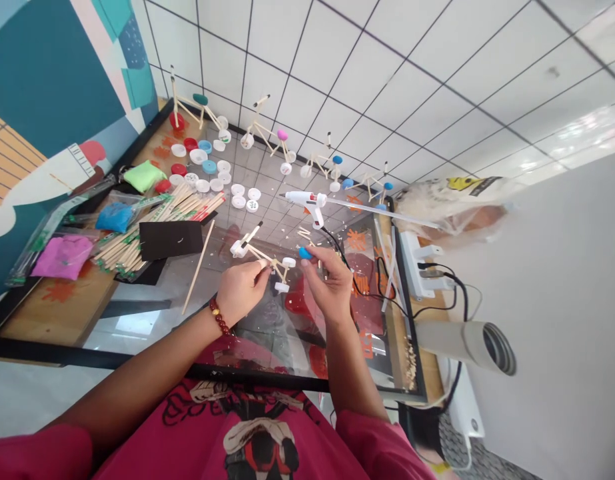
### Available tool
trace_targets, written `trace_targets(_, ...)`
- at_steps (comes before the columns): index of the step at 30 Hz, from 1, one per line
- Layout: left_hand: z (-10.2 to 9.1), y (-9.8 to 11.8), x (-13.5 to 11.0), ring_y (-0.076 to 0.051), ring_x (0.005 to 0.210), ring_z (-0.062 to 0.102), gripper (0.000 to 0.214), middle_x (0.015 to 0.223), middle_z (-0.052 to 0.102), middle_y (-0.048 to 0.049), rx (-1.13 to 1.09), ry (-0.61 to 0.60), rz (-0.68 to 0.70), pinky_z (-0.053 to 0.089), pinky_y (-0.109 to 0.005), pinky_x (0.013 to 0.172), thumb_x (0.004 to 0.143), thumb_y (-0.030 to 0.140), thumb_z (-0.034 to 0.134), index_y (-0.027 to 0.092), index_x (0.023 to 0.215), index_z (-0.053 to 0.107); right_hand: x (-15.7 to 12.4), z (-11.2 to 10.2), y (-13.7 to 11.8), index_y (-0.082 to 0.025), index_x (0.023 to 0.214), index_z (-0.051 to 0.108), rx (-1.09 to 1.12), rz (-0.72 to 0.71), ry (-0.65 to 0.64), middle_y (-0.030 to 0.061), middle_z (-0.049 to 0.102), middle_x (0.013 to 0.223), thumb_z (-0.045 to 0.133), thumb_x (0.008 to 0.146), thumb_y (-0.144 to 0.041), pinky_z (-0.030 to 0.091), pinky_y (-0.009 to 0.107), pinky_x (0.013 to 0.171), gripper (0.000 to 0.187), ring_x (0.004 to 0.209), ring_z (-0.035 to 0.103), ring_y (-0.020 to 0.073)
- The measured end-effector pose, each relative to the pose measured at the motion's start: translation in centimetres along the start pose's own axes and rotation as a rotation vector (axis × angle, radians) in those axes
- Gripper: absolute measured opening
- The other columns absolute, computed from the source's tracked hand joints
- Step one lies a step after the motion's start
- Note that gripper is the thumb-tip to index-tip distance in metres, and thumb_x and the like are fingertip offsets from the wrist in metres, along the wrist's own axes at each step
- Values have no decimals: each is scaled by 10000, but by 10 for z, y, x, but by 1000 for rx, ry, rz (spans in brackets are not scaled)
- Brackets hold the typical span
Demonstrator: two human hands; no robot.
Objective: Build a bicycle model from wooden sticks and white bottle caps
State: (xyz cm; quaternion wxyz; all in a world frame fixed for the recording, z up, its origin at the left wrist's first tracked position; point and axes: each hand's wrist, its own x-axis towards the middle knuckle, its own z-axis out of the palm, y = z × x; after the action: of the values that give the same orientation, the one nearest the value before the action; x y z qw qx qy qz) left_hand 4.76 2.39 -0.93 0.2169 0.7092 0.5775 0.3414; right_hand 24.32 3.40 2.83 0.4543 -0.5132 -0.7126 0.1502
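Since stick-and-cap model (pixel 252 248) is light, stiff, probably fragile at joints, best held by sticks: pinched there by left fingers (pixel 262 264), above counter (pixel 52 320); blue cap (pixel 305 253) pinched by right fingers (pixel 308 264), at model's 3 o'clock.
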Motion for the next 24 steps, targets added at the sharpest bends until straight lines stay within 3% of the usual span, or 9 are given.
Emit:
trace_targets(6, -17, 4, -11, -141, 585, 654, 241, 807, 781, -57, -108, 45, 46, 468, -246, 571, 926, 257, 591, 158, 1076, 753, -42, -27, -6, -277, 1124, 693, -194, -2, -161, 43, 770, 1032, 661, 888, -206, 520, 405, 888, 249, 970, 711, 219)
trace_targets(10, -35, 12, -24, -119, 511, 616, 234, 683, 744, -3, -269, -98, -13, 470, -218, 500, 919, 308, 614, 181, 1047, 762, -60, -23, -22, -266, 1102, 678, -152, 19, -157, 35, 774, 995, 663, 879, -176, 510, 394, 870, 241, 916, 717, 204)
trace_targets(15, -59, 3, -33, -161, 748, 727, 221, 1003, 792, -52, -161, -54, 23, 557, -246, 684, 909, 336, 640, 197, 1033, 761, -72, -23, -28, -269, 1089, 674, -135, -4, -288, 24, 771, 996, 648, 889, -162, 495, 386, 868, 228, 910, 714, 187)
trace_targets(21, -65, -17, -34, -150, 697, 723, 203, 989, 794, -45, -65, -63, 52, 552, -240, 663, 916, 328, 636, 196, 1005, 761, -90, -56, 5, -262, 1049, 702, -271, 177, -63, 53, 754, 1007, 686, 854, -201, 529, 396, 865, 204, 974, 704, 228)
trace_targets(24, -69, -18, -31, -136, 661, 708, 177, 956, 796, -35, -3, -3, 138, 544, -229, 657, 909, 289, 646, 195, 1006, 761, -89, -55, 13, -247, 1044, 713, -285, 224, -41, 58, 745, 1014, 687, 861, -215, 539, 373, 854, 188, 973, 698, 220)
